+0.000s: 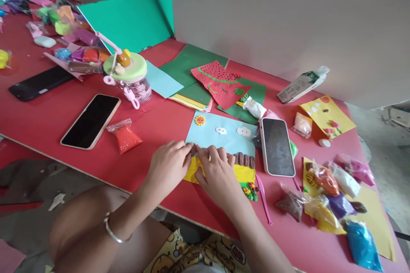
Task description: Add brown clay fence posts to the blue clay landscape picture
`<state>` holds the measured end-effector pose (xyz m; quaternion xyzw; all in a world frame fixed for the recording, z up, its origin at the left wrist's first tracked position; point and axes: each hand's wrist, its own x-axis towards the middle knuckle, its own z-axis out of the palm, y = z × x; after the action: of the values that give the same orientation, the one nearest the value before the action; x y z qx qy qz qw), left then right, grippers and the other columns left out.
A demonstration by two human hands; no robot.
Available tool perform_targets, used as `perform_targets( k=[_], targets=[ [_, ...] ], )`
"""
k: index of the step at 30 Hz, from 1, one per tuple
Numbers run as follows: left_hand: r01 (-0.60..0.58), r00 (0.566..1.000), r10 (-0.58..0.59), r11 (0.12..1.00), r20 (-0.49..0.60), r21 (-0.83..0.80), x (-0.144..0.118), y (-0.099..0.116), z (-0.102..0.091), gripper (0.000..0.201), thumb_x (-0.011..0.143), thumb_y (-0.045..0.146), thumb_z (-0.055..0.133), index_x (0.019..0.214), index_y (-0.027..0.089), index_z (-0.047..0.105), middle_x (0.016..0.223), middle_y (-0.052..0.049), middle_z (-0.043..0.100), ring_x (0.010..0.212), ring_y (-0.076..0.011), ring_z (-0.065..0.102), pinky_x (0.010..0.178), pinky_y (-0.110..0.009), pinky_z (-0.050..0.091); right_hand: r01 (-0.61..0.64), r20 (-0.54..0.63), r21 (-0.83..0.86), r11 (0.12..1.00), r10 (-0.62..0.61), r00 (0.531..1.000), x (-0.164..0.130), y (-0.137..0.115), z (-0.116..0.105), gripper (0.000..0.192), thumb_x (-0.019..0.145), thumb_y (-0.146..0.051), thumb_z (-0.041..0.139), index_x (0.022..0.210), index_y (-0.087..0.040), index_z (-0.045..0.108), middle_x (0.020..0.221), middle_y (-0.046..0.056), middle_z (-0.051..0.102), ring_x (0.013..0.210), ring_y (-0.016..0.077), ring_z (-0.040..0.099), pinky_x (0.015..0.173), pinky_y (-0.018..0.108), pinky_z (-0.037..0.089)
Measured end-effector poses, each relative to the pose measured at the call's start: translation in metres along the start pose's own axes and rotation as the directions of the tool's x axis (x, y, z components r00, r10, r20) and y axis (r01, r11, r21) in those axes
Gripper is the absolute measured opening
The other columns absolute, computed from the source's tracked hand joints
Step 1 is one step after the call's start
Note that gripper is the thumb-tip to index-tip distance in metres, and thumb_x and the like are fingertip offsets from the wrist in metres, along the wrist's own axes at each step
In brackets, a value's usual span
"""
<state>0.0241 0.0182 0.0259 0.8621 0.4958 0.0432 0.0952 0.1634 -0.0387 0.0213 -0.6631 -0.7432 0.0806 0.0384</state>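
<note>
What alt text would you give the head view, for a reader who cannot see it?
Two bare hands, left hand and right hand, press on a blue and yellow craft card on a red table, with a phone and clay bags nearby.

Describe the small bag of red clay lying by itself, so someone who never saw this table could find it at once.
On the red table, start at the phone with the pale case lying face up left of the hands. Just to its right, apart from it, lies the small clear bag of red clay. It lies alone, while the other clay bags are heaped together.
</note>
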Motion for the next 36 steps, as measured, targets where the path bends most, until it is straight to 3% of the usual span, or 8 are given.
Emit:
perform_targets(
  k=[6, 13, 19, 31, 36],
  targets=[
    [-0.051, 0.998, 0.052, 0.998, -0.046, 0.029, -0.003, -0.001, 0.008, 0.028, 0.088, 0.018, 0.053, 0.113, 0.019, 0.066, 0.083, -0.005, 0.068, 0.080, -0.0210, 0.064, 0.064, -0.030, 0.045, 0.009, -0.021, -0.075, 0.997, -0.011, 1.000, -0.003, -0.010, 0.004, 0.054, 0.085, -0.017, 0.047, 0.139, -0.014, 0.044, 0.110, 0.014, 0.058, 0.095, 0.0263, 0.046, 0.081, 0.041, 0.034],
    [0.031, 0.998, -0.042, 0.967, -0.039, -0.254, 0.007, -0.010, 0.010, 0.027, 0.088, 0.019, 0.052, 0.111, 0.027, 0.064, 0.092, 0.000, 0.069, 0.085, -0.0159, 0.065, 0.058, -0.024, 0.041, 0.001, -0.045, -0.082, 0.997, -0.005, 0.999, -0.008, -0.008, -0.001, 0.052, 0.087, -0.018, 0.045, 0.139, -0.019, 0.044, 0.108, 0.012, 0.058, 0.093, 0.0260, 0.046, 0.081, 0.042, 0.034],
    [0.066, 0.998, -0.057, 0.936, 0.036, -0.345, 0.012, -0.016, 0.005, 0.026, 0.088, 0.018, 0.049, 0.100, 0.027, 0.070, 0.086, 0.000, 0.065, 0.073, -0.0125, 0.062, 0.053, -0.021, 0.038, 0.043, -0.011, -0.093, 0.995, -0.044, 0.999, -0.013, -0.008, -0.004, 0.054, 0.087, -0.016, 0.043, 0.141, -0.020, 0.042, 0.106, 0.012, 0.058, 0.091, 0.0249, 0.046, 0.079, 0.040, 0.035],
    [-0.020, 1.000, 0.021, 0.964, 0.001, -0.265, 0.005, -0.019, 0.009, 0.030, 0.089, 0.017, 0.049, 0.106, 0.028, 0.070, 0.087, 0.000, 0.063, 0.077, -0.0116, 0.062, 0.057, -0.020, 0.040, 0.041, 0.029, -0.106, 0.994, -0.039, 0.999, -0.013, -0.009, -0.005, 0.054, 0.087, -0.018, 0.045, 0.141, -0.019, 0.042, 0.106, 0.011, 0.058, 0.092, 0.0249, 0.046, 0.079, 0.040, 0.033],
    [-0.136, 0.987, 0.119, 0.977, -0.107, -0.164, 0.000, -0.021, 0.012, 0.034, 0.089, 0.015, 0.046, 0.114, 0.027, 0.066, 0.088, -0.002, 0.062, 0.079, -0.0134, 0.061, 0.061, -0.022, 0.043, 0.045, -0.004, -0.073, 0.996, -0.045, 0.999, -0.012, -0.004, -0.007, 0.052, 0.088, -0.018, 0.042, 0.140, -0.020, 0.044, 0.105, 0.011, 0.058, 0.091, 0.0245, 0.046, 0.079, 0.039, 0.032]
  ],
)
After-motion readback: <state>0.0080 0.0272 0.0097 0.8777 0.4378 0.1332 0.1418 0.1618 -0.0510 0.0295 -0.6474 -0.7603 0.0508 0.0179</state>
